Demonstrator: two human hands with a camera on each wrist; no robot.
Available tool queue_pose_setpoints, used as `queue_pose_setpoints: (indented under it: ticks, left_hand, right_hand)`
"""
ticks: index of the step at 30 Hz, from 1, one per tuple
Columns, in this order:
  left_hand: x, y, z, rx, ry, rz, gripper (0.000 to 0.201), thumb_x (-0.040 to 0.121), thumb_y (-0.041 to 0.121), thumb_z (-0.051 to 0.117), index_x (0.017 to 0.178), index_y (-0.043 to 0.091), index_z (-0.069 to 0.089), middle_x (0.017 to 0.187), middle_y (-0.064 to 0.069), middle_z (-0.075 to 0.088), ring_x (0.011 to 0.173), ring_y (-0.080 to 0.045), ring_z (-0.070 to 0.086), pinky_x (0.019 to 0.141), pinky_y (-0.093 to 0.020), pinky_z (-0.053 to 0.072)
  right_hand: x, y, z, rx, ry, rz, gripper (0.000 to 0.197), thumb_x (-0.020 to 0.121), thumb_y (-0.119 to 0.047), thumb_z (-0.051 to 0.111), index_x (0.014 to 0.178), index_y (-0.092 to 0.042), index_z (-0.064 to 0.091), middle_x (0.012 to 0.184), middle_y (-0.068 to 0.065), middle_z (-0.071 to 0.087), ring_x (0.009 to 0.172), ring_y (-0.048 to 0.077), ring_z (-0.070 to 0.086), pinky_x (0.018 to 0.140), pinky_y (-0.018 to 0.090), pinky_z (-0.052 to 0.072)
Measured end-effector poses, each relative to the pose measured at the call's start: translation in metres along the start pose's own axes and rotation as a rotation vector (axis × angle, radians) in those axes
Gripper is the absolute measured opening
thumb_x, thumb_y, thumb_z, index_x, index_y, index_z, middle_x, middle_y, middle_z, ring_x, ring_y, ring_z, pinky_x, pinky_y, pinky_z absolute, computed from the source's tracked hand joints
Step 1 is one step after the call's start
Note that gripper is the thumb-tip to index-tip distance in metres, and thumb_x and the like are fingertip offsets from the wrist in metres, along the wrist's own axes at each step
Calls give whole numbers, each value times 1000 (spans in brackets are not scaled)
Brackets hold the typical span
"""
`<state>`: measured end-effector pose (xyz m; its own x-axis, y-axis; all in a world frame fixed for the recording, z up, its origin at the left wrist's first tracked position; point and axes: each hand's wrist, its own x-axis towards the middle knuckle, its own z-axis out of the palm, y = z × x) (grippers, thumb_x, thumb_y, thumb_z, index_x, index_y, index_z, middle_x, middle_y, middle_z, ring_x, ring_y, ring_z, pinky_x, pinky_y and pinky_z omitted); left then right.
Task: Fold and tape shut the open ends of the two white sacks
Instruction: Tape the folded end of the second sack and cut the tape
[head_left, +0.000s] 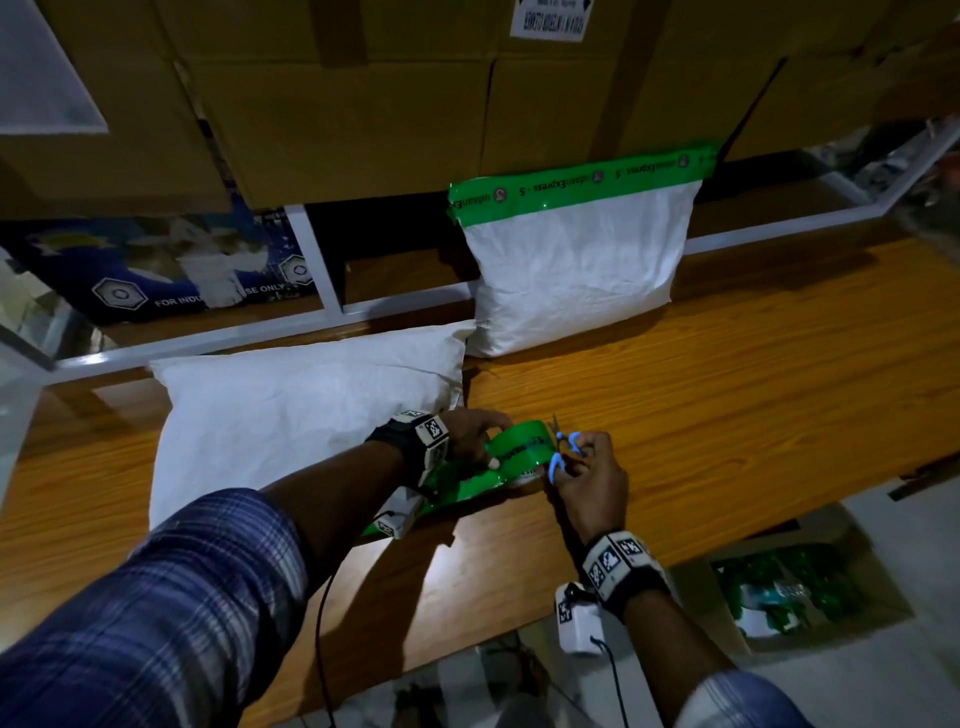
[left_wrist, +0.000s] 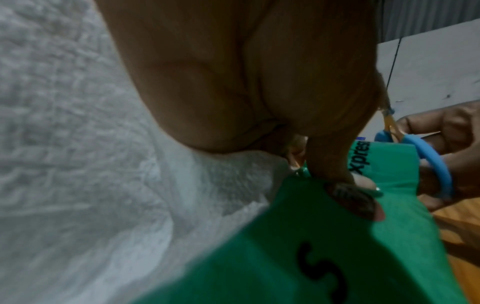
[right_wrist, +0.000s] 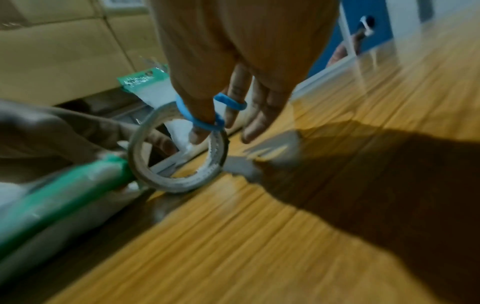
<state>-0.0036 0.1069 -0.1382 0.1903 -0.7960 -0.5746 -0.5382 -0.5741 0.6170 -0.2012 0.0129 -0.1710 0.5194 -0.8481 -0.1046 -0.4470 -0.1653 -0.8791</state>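
While my left hand (head_left: 470, 434) pinched the green tape (head_left: 519, 447) taut at the near sack's (head_left: 291, 415) end, my right hand (head_left: 587, 475) gripped blue scissors (head_left: 563, 452) to cut it; the far sack (head_left: 576, 260) leaned sealed against the boxes (head_left: 363, 104).

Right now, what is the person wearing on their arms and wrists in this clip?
Both hands are bare. The left arm has a blue-and-white plaid sleeve pushed up the forearm; a similar cuff shows on the right. Each wrist carries a black strap with white blocks printed with black square markers and a white box-shaped camera unit trailing a thin black cable.
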Motion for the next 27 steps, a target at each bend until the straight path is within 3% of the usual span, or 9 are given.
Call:
queue_pose_setpoints:
  ticks: [2,5,8,12,16,21,23,25,27]
  left_hand:
    - [-4,0,-3,-8,23,14,61,87,17,73,141,17,46,128,-6,58,116,-27,58,85,-27,47]
    - [-4,-4,-3,-36,24,36,59,88,14,72,140,14,46,132,-11,57,114,-29,60,81,-27,48]
    - [-1,-13,-2,-53,35,98,62,87,15,73,140,15,42,127,-14,60,95,-20,62,70,-23,47]
    - [0,-16,-4,-168,42,193,60,88,16,72,136,24,37,102,-18,67,61,-13,63,58,-29,58]
    - [-2,-6,-4,-141,138,284,66,88,20,73,135,13,28,79,3,53,49,0,59,51,-20,52]
    - [2,-9,0,-166,101,343,48,89,13,71,130,11,45,94,8,57,56,1,62,53,-25,52]
    - [4,-8,-3,-155,108,360,46,89,12,71,130,10,51,104,9,59,70,3,61,65,-28,54]
    - [7,-8,-5,-112,98,401,46,88,11,72,130,6,53,124,7,54,88,12,55,80,-19,47]
    - [8,-9,-5,-117,71,427,47,87,8,71,131,4,53,131,4,50,89,22,54,76,-5,41]
  right_hand:
    - [9,2,4,-68,32,-25,34,82,8,76,98,-13,54,110,18,70,94,24,70,73,27,53]
    - [15,3,7,-144,37,-75,34,80,5,78,91,-14,52,98,17,69,91,31,71,69,30,53]
    - [19,-2,6,-237,38,-179,32,80,1,78,95,-15,55,97,13,71,91,29,70,71,32,53]
    - [24,-4,2,-347,57,-269,29,84,0,74,105,-13,59,103,11,72,98,31,68,74,32,51]
    - [30,-4,3,-373,91,-269,30,84,0,73,106,-14,59,103,11,72,98,31,69,75,38,56]
    - [28,2,-2,-342,81,-211,30,87,-1,72,106,-18,56,104,9,71,97,27,69,72,37,58]
    - [26,5,-9,-296,47,-208,30,87,-2,72,102,-21,56,103,7,70,94,25,69,69,34,57]
    - [18,0,-19,-195,32,-205,29,87,-9,75,100,-26,56,102,1,70,89,17,69,67,30,57]
    - [4,-4,-32,-93,12,-198,24,86,-19,78,94,-26,57,90,-4,69,78,10,68,61,25,54]
